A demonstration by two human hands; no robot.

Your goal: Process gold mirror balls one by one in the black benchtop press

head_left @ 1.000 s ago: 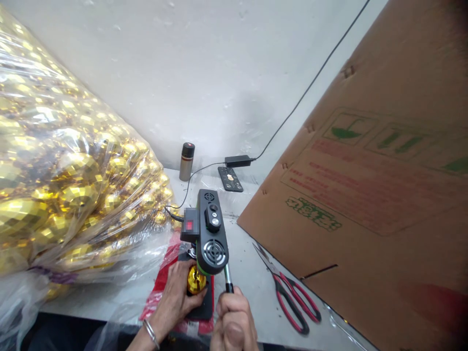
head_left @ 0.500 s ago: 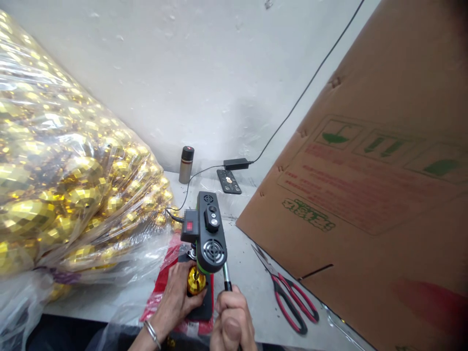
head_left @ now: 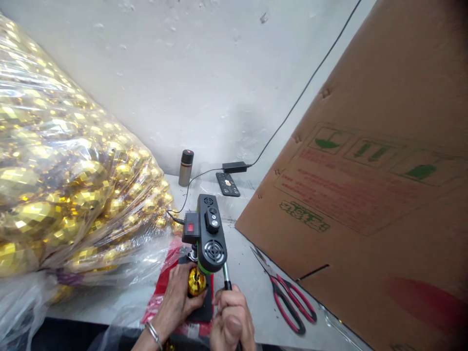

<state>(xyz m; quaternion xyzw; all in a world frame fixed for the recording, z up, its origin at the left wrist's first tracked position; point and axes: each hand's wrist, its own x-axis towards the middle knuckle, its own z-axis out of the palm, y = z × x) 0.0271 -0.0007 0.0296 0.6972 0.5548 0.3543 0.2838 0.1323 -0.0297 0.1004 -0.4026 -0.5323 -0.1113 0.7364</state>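
A small faceted gold ball (head_left: 196, 282) sits under the front end of a black bench machine (head_left: 212, 234) with round vents. My left hand (head_left: 179, 292), a silver bangle at its wrist, is wrapped round the ball from the left, over the machine's dark base (head_left: 203, 309). On the machine's right side a metal lever (head_left: 226, 275) with a black grip slants down toward me. My right hand (head_left: 234, 317) is closed round that grip. A red plastic sheet (head_left: 161, 287) lies beneath the base.
A clear bag of gold balls (head_left: 84, 185) fills the left. Red-and-black scissors (head_left: 288, 297) lie right of my right hand, beside a large carton (head_left: 365, 195). Behind the machine are a bottle (head_left: 185, 168), a black phone-like slab (head_left: 227, 184) and a power adapter (head_left: 234, 167) with cables.
The view has shifted slightly, so the carton and scissors appear a little further left. Both hands keep their holds on the ball and the lever.
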